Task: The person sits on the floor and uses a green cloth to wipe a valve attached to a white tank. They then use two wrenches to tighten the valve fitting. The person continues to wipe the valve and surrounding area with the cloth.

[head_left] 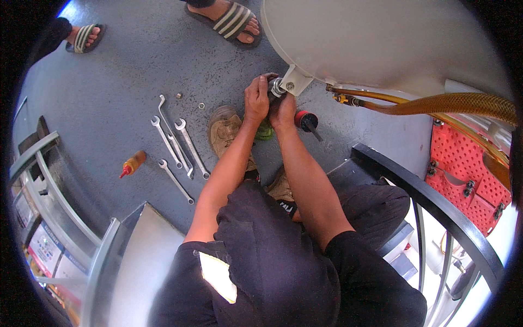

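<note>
Both my hands are closed together at a metal nut and stud [277,87] beneath a pale bracket [297,80] on the grey tank [381,43]. My left hand [256,100], on the left, curls round a dark part just below the nut. Against the other side of that part, my right hand [282,113] has its fingers bent and partly hidden. What exactly they grip does not show. Close to the right hand lies a round red-and-black thing [306,120] with a dark stem. A green item [264,131] shows between my forearms.
Several wrenches [192,147] lie left of my shoe [224,129], near a loose nut [201,106]. An amber bottle with a red nozzle [133,163] lies farther left. Another person's sandalled foot [234,24] is ahead. Braided hose [436,104], black railing [425,193] and red panel [463,174] stand right.
</note>
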`<state>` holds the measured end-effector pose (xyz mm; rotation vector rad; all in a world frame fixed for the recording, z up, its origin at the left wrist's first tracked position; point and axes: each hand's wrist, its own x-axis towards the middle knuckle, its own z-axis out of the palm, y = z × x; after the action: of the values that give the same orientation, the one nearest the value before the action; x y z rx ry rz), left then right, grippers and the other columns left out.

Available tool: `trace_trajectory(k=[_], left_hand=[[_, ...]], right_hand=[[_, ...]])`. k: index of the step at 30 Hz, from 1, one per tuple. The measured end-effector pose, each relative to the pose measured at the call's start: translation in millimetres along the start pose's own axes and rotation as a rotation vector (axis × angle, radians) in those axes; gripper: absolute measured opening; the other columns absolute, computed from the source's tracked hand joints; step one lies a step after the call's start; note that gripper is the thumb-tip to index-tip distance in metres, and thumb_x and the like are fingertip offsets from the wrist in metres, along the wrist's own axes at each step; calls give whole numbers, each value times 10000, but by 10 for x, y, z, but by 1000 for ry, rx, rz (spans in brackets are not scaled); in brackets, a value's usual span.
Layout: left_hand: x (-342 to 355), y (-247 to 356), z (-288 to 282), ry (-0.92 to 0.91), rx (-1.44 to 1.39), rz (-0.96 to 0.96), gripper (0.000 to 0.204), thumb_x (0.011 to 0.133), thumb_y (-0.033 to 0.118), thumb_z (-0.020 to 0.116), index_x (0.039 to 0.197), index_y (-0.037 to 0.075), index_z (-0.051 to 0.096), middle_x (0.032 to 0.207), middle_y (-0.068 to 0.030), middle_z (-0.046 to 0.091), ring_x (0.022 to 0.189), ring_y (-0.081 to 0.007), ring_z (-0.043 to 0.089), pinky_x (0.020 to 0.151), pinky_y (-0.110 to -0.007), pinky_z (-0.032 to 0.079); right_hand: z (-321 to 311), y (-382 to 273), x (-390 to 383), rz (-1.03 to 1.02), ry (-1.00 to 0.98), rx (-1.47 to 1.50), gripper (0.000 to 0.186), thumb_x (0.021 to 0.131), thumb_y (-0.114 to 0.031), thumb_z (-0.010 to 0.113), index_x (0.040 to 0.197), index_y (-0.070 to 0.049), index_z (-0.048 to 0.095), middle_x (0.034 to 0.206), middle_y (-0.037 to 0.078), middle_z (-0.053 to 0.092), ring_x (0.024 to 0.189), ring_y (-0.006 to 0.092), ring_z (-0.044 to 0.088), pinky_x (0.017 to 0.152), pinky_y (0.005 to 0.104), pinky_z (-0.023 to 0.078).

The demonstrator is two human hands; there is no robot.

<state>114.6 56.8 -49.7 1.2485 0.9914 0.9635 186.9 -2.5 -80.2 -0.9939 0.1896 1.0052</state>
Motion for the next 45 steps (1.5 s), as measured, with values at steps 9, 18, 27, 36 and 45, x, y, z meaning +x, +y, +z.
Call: trace_trajectory(k=[9, 18, 27, 36, 45], left_hand=[[-3, 1, 7, -2, 25, -4, 394, 1103, 213, 406, 1095, -13, 729, 1008, -202, 747, 964, -343, 736, 864, -415, 543], [0, 37, -8, 9, 31, -19, 402, 1107, 226, 403, 1103, -8, 730, 1013, -198, 747, 965, -328, 733, 874, -417, 536], [3, -77, 8, -17, -91, -138, 430, 1123, 280, 399, 1158, 1, 724, 1062, -171, 755, 1004, -266, 724, 892, -385, 529], [24, 12, 121, -144, -69, -216, 491, 1138, 359, 379, 1193, -14, 693, 1050, -124, 742, 965, -198, 679, 888, -356, 515], [51, 219, 218, -206, -326, -436, 774, 1108, 581, 167, 1294, 4, 649, 1207, -127, 707, 1119, -232, 638, 1054, -387, 441]], right_hand=[[-45, 17, 42, 13, 26, 3, 382, 1065, -373, 510, 1226, -48, 630, 1127, 83, 708, 976, 244, 709, 857, 415, 588], [78, -17, -26, 3, 56, -27, 366, 1067, -355, 500, 1196, -41, 639, 1106, 89, 711, 972, 248, 707, 861, 415, 586], [280, -106, -113, -33, -24, -24, 272, 1057, -277, 563, 1170, -41, 636, 1066, 74, 714, 946, 224, 705, 837, 392, 586], [390, -311, -229, -190, 75, -95, 240, 1051, -164, 543, 1241, -34, 611, 1118, 71, 703, 994, 217, 694, 867, 375, 573], [410, -516, -252, -176, 44, -42, 456, 1093, -416, 456, 1319, -41, 583, 1269, 107, 662, 1176, 268, 617, 1019, 424, 473]])
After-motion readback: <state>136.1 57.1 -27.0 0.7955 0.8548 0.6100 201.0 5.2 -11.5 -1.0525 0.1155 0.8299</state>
